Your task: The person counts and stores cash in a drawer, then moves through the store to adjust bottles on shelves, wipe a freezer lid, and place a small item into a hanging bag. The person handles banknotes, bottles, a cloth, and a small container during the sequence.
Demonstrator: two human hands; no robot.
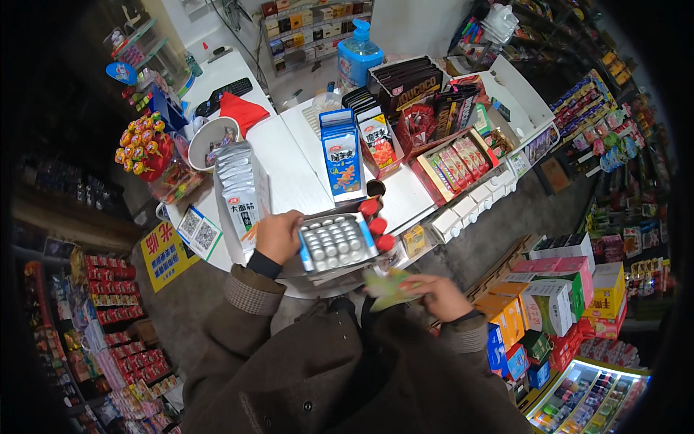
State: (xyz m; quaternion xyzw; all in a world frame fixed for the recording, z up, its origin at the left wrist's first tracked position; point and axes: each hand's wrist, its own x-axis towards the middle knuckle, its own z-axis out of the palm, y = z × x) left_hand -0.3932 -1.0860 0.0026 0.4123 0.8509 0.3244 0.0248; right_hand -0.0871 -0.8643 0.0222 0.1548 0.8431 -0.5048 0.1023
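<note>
My left hand [278,237] grips the left side of a shallow blue-and-white box [337,244] holding rows of round, silver-capped items. My right hand [439,295] holds a greenish packet [391,289], blurred, below and right of that box. Several red-capped containers [376,224] stand just beyond the box's right side. To the left of my left hand is an open carton of silvery snack packets [236,190]. A display box of blue snack packets [341,157] stands upright behind the shallow box, and a carton with red-and-white packets [380,142] is beside it.
The white counter [295,173] also carries a white bucket [214,142], a red cloth [242,113], a black keyboard [231,91], a blue pump bottle [359,54], a candy box [455,165] and a lollipop stand [142,146]. Stacked cartons [547,304] and a lit display case [588,399] lie to the right.
</note>
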